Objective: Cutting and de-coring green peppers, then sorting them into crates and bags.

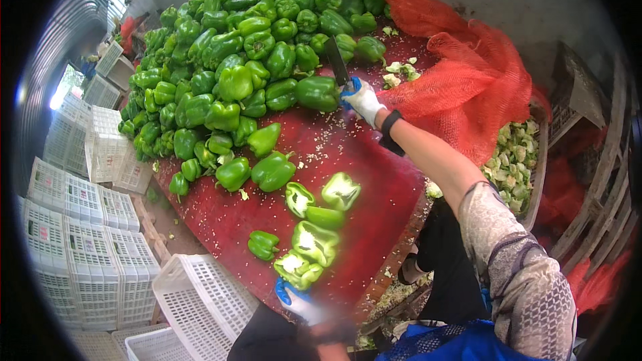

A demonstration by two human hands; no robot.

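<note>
My right hand [364,101], in a white glove with blue fingers, is closed around a knife [337,65] whose dark blade points up and away. Just left of the blade lies a large whole green bell pepper [317,93] at the edge of the heap. My left hand [299,302], gloved the same way and blurred, is at the near edge of the red table [221,227]. Its blue fingertips are beside a cut pepper half [298,270]; whether they grip it I cannot tell. Several more pepper pieces [315,243] show pale insides, with one small whole pepper [263,245] to their left.
A big heap of green peppers [221,53] covers the far left of the table. Red mesh sacking [461,87] drapes the right side, above a container of pepper scraps [511,167]. White plastic crates [87,254] are stacked left, with another crate [207,294] by the near edge.
</note>
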